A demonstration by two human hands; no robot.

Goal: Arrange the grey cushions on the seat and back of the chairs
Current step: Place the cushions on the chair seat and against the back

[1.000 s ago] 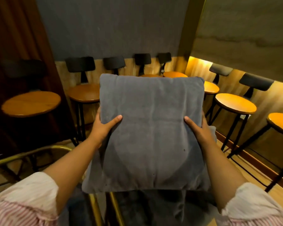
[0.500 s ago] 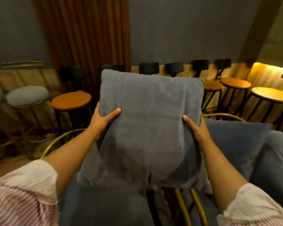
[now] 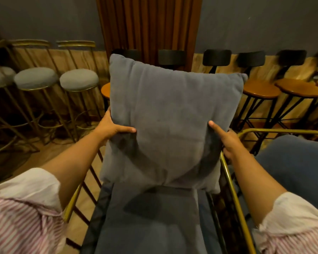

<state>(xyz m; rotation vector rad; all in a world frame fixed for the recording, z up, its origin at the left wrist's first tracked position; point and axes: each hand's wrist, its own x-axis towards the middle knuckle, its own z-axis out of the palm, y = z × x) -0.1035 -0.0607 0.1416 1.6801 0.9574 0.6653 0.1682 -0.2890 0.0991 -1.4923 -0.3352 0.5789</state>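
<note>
We hold a grey cushion (image 3: 171, 123) upright over the chair (image 3: 233, 189), left hand (image 3: 110, 126) and right hand (image 3: 226, 142) clamped on its sides. We should lower it squarely against the backrest, its bottom edge meeting the seat cushion (image 3: 151, 222).

A chair (image 3: 233, 189) with a brass-coloured tube frame is seen directly below the camera. A grey seat cushion (image 3: 151, 222) is laid flat on its seat and fills the space between the two side rails. A second grey cushion (image 3: 169, 114) is held upright at the rear of the seat, its lower edge meeting the back of the seat cushion; whether its weight is taken by the chair cannot be told. To the right, just beside this chair, a second brass frame (image 3: 283, 132) is seen, with another grey cushion (image 3: 297, 167) lying on it. Both chairs are carried by the wooden floor (image 3: 44, 156).
</note>
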